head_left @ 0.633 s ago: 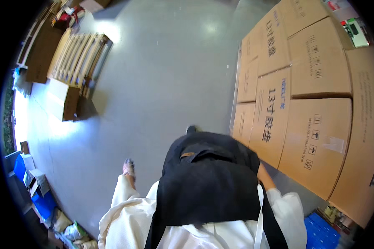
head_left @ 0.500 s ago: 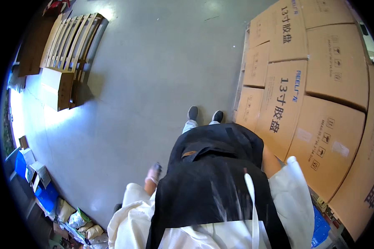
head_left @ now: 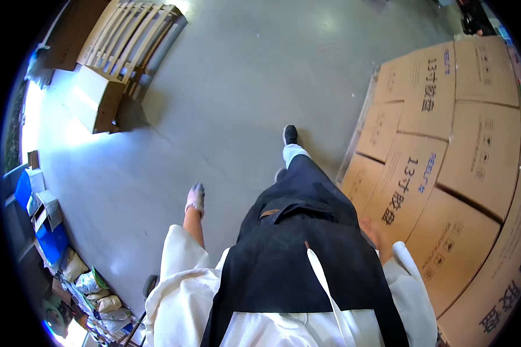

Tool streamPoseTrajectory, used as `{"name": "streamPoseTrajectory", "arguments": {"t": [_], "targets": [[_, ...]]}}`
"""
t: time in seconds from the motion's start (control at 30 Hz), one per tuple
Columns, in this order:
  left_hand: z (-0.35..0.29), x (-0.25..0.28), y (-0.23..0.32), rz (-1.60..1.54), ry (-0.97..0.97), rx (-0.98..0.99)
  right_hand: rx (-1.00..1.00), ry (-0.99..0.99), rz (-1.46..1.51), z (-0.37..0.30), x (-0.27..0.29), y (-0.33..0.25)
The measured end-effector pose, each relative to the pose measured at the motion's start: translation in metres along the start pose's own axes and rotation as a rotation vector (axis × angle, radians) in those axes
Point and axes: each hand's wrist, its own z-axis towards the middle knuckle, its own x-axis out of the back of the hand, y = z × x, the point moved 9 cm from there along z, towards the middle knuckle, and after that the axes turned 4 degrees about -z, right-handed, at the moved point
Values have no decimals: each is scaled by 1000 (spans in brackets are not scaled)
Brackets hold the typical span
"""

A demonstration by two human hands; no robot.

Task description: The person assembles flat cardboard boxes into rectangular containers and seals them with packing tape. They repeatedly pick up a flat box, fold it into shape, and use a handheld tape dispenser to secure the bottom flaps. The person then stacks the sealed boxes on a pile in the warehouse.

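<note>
Cardboard boxes [head_left: 480, 156] fill the right of the frame, stacked edge to edge; at least nine show. Their visible faces look closed, and neither hand visibly lifts one; how much handling is done or left cannot be told. One right hand [head_left: 372, 231] is near the stack, partly behind the black apron [head_left: 307, 277]; whether it touches a box or its fingers are shut, I cannot tell. One left hand [head_left: 195, 198] hangs left of centre, well apart from them, with nothing visible in it; its finger spread is unclear. Two shoes [head_left: 290, 134] show near the centre, on the grey floor [head_left: 231, 81]. Upper left lies one slatted wooden pallet [head_left: 125, 39], one pale-topped carton [head_left: 90, 95] beside it. Several bags [head_left: 90, 281], too jumbled to count, lie lower left.
</note>
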Motion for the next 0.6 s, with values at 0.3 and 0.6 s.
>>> {"name": "streamPoseTrajectory", "arguments": {"t": [0.3,0.6], "targets": [[37,-128,383,688,-160,-656,78,-111,-570,195,-145,-138],[118,-21,387,114,6,-189,468,-35,-738,288,-398,-529]]}}
